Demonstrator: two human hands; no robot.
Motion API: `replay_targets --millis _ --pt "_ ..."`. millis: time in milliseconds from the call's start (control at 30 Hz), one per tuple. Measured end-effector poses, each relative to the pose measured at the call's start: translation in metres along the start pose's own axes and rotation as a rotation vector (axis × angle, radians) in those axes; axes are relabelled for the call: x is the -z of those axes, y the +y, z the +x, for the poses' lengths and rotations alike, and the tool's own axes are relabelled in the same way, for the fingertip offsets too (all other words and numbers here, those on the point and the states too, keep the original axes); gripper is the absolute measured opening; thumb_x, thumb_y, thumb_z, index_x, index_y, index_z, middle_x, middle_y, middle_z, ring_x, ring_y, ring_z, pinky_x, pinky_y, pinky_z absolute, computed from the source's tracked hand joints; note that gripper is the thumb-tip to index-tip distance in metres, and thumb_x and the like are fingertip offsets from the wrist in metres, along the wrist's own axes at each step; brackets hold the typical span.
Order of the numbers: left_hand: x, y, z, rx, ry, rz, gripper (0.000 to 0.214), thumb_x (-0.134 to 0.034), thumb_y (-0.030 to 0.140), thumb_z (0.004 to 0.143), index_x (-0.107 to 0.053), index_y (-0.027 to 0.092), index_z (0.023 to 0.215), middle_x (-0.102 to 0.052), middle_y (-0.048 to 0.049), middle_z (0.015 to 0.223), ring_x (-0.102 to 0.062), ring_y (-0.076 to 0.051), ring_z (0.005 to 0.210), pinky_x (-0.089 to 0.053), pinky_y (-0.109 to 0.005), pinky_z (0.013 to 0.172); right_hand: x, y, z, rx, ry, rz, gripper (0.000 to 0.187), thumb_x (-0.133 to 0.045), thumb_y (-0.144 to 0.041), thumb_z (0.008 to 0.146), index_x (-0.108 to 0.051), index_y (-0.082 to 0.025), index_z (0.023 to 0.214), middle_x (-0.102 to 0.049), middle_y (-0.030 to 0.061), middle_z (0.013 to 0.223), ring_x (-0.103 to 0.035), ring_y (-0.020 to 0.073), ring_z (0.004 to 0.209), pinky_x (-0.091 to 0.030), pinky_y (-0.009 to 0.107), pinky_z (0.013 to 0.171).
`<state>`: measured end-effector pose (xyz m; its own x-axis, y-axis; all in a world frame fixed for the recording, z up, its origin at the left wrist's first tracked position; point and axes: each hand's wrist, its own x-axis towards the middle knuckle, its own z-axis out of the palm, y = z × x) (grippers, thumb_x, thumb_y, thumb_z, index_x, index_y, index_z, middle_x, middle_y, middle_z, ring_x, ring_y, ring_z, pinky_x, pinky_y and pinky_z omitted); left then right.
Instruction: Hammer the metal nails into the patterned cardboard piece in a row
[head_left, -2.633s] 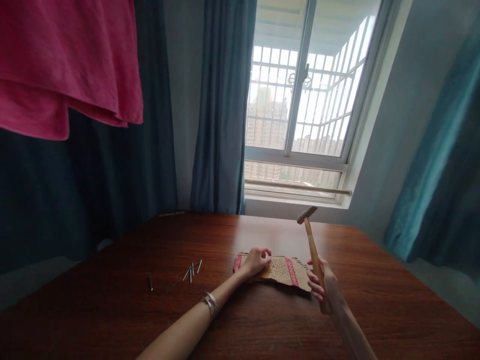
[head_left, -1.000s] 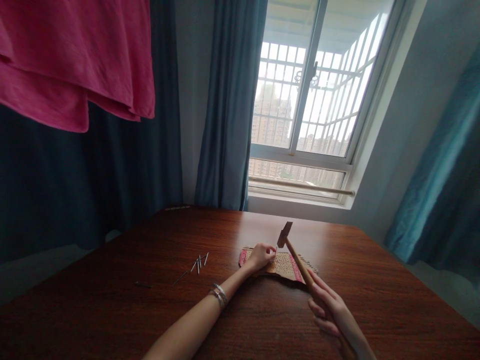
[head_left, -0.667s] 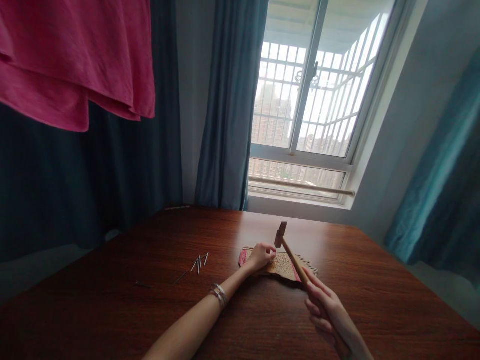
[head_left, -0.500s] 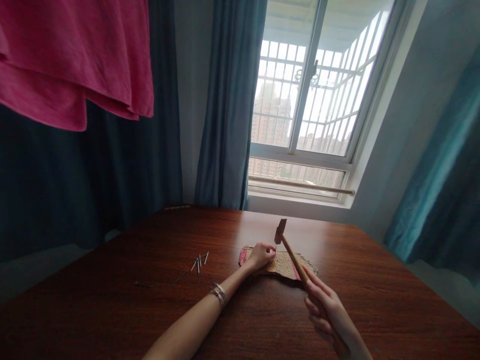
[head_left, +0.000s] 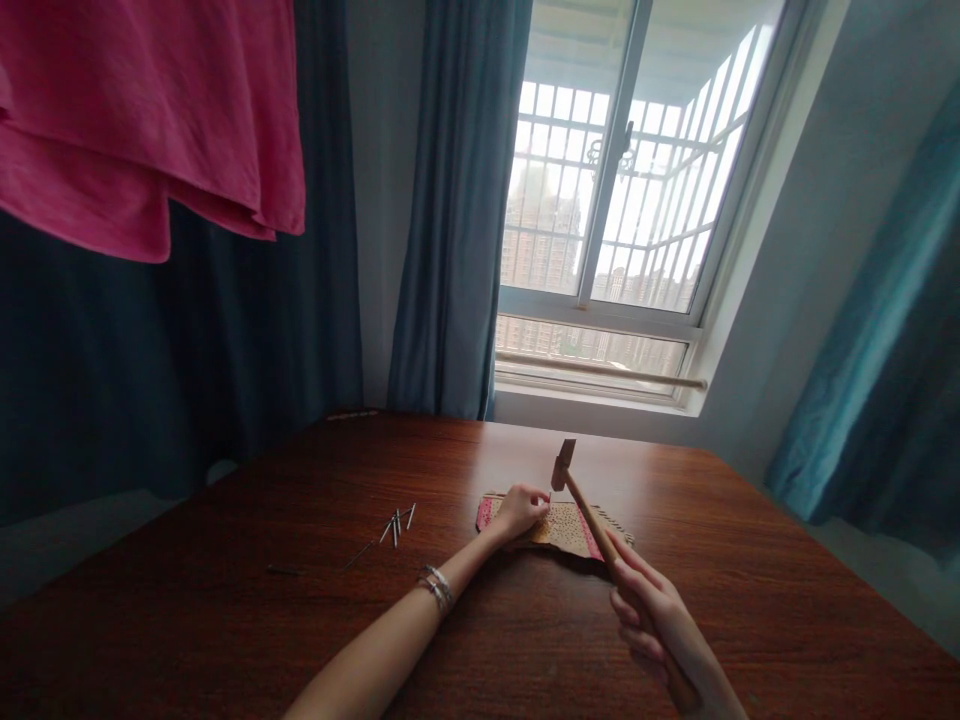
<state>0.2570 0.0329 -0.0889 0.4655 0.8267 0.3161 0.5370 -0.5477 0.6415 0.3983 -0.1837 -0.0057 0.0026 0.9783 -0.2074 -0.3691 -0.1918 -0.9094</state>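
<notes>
My left hand (head_left: pixel 519 512) rests on a piece of cardboard (head_left: pixel 570 532) with red strips and many small holes, its fingers pinched together on something too small to make out. My right hand (head_left: pixel 654 620) grips the wooden handle of a small hammer (head_left: pixel 583 508). The hammer's metal head hovers just above and right of my left fingertips. The cardboard lies flat on a dark wooden table (head_left: pixel 300 620).
Several loose nails (head_left: pixel 396 524) lie on the table to the left of my left arm, and one more nail (head_left: pixel 283 571) lies farther left. Behind the table are a window (head_left: pixel 615 200), blue curtains (head_left: pixel 450 210) and a hanging pink cloth (head_left: pixel 142 110).
The hammer has swung from upright at the right down toward my left fingers. In the last second its head bobs slightly above them. My left hand stays on the cardboard.
</notes>
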Motion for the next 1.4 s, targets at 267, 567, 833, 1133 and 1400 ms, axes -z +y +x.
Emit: replay_targets --millis 267,567,833,1133,1400 --pt "0.004 0.005 -0.003 -0.013 -0.009 0.024 0.029 -0.048 0.026 0.072 -0.071 0.015 0.086 -0.063 -0.0012 0.062 -0.048 -0.011 0.056 -0.03 -0.02 0.053 -0.002 0.008 0.002 0.006 0.014 0.012 0.072 -0.061 -0.043 0.074 -0.029 -0.026 0.137 -0.039 -0.0095 0.044 -0.025 -0.0001 0.024 -0.015 0.009 0.025" --pt "0.004 0.008 -0.002 0.026 -0.022 0.022 0.031 -0.047 0.025 0.071 -0.072 0.015 0.087 -0.066 -0.0022 0.067 -0.051 -0.012 0.059 -0.032 -0.021 0.055 0.0 0.01 0.004 0.03 0.016 0.063 0.074 -0.062 -0.039 0.073 -0.028 -0.025 0.137 -0.037 -0.0104 0.044 -0.022 -0.0003 0.027 -0.017 0.009 0.026" --pt "0.003 0.003 -0.001 0.0 -0.013 -0.013 0.031 -0.047 0.026 0.071 -0.071 0.015 0.088 -0.067 -0.0024 0.067 -0.054 -0.012 0.061 -0.033 -0.021 0.055 0.001 0.013 0.007 0.048 -0.005 0.064 0.074 -0.061 -0.041 0.074 -0.027 -0.024 0.137 -0.038 -0.0101 0.045 -0.024 -0.0002 0.025 -0.017 0.01 0.025" --pt "0.001 0.002 -0.001 0.022 -0.017 0.015 0.03 -0.049 0.03 0.072 -0.071 0.015 0.087 -0.067 -0.0029 0.07 -0.054 -0.013 0.063 -0.034 -0.021 0.057 -0.002 0.01 0.001 0.032 0.013 0.025 0.069 -0.057 -0.039 0.077 -0.027 -0.025 0.137 -0.04 -0.0088 0.044 -0.023 0.0004 0.025 -0.016 0.01 0.025" --pt "0.002 0.003 -0.001 0.022 -0.032 0.002 0.031 -0.049 0.029 0.073 -0.071 0.015 0.09 -0.068 -0.0029 0.071 -0.055 -0.013 0.064 -0.034 -0.021 0.058 -0.004 0.013 0.004 0.031 0.02 0.029 0.073 -0.063 -0.041 0.073 -0.032 -0.023 0.136 -0.039 -0.0093 0.043 -0.025 -0.0001 0.026 -0.016 0.009 0.026"
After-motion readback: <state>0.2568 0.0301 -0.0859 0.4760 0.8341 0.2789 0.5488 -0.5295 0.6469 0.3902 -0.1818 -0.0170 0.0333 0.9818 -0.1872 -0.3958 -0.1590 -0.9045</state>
